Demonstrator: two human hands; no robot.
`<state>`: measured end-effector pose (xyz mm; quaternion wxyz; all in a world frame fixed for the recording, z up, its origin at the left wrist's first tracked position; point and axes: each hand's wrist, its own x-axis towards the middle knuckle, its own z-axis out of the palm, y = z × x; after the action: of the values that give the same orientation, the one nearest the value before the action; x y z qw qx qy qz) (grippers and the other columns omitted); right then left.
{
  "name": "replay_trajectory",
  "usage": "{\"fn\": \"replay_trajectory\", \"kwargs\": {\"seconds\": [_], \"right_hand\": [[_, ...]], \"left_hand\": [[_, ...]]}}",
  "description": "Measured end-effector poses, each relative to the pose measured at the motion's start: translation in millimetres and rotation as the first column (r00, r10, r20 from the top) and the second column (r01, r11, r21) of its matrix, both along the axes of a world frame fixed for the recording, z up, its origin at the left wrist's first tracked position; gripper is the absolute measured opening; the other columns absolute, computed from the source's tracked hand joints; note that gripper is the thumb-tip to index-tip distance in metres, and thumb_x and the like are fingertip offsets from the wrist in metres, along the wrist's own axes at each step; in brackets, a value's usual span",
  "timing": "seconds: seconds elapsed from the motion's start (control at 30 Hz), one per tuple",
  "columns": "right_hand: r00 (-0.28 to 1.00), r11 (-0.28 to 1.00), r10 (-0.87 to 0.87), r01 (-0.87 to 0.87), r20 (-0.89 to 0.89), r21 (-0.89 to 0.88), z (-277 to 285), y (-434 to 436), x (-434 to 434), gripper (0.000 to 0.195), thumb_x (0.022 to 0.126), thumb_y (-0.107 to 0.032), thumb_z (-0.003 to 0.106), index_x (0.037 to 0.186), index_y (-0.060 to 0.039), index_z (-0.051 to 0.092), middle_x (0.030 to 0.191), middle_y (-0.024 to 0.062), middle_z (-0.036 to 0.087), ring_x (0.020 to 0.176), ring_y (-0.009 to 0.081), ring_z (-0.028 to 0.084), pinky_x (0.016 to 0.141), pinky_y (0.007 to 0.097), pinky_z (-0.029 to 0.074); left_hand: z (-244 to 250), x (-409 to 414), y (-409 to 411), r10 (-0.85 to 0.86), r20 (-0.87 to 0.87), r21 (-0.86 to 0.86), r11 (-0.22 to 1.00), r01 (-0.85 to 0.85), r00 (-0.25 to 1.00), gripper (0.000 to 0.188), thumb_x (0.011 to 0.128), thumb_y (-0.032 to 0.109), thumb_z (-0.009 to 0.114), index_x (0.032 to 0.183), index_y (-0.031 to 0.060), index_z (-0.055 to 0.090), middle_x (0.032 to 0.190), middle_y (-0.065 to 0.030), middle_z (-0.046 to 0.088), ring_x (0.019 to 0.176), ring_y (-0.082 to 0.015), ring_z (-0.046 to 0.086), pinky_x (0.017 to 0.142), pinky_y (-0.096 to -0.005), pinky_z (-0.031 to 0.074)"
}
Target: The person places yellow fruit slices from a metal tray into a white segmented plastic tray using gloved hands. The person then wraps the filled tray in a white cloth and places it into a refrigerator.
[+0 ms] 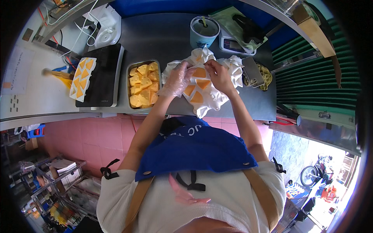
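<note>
My left hand (178,79), in a clear plastic glove, grips the left side of a white flexible mould (209,95). My bare right hand (219,75) pinches the mould's upper right part between thumb and fingers. Several orange wedge-shaped pieces (203,84) sit in its cavities, facing up between my hands. More white moulds with pointed bumps (234,68) lie bunched around and behind it; where one ends and another begins is hard to tell. Left of my gloved hand, a metal tray (159,67) holds many yellow cheese-like wedges (143,84) with small holes.
A white mould with orange wedges (82,76) rests partly on a black induction hob (102,77). Behind my hands stand a blue lidded tumbler (201,42) and a digital scale (230,48) bearing a bag. A metal container (253,72) and yellowish cloth (265,77) lie near the counter's right edge.
</note>
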<state>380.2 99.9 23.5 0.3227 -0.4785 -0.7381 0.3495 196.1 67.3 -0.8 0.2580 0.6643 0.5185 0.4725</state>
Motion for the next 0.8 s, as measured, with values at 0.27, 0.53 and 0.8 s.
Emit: {"fn": "replay_trajectory", "kwargs": {"seconds": [0.27,0.53,0.8], "right_hand": [[0.955,0.888,-0.057,-0.085,-0.291,-0.452,-13,6,7,0.025,0.097,-0.021,0.051,0.108,-0.0005,0.059,0.087,-0.0019,0.057,0.075,0.0066,0.053,0.065,0.0201,0.044],[0.841,0.807,-0.18,-0.171,-0.511,-0.565,1,-1,-5,0.03,0.095,-0.023,0.053,0.114,0.0002,0.056,0.096,0.0028,0.06,0.09,0.0107,0.059,0.076,0.0242,0.049],[0.913,0.871,-0.259,0.08,-0.316,-0.484,-24,-4,-3,0.026,0.096,-0.025,0.052,0.109,-0.0038,0.059,0.088,-0.0018,0.061,0.074,0.0037,0.054,0.058,0.0188,0.041]], "left_hand": [[-2,-11,14,-0.019,0.548,-0.342,0.908,0.244,0.836,0.018,0.091,0.021,0.059,0.095,0.0028,0.061,0.085,-0.0004,0.061,0.073,-0.0084,0.054,0.065,-0.0234,0.043],[11,-13,19,0.064,0.616,-0.45,0.847,0.284,0.785,0.024,0.091,0.029,0.056,0.097,0.0073,0.064,0.09,-0.0026,0.063,0.075,-0.0158,0.058,0.069,-0.0276,0.046],[46,-13,-18,0.125,0.143,-0.765,0.643,0.03,0.982,0.082,0.083,0.074,0.035,0.081,-0.0019,0.064,0.067,-0.014,0.065,0.056,-0.0169,0.063,0.057,-0.0274,0.052]]}}
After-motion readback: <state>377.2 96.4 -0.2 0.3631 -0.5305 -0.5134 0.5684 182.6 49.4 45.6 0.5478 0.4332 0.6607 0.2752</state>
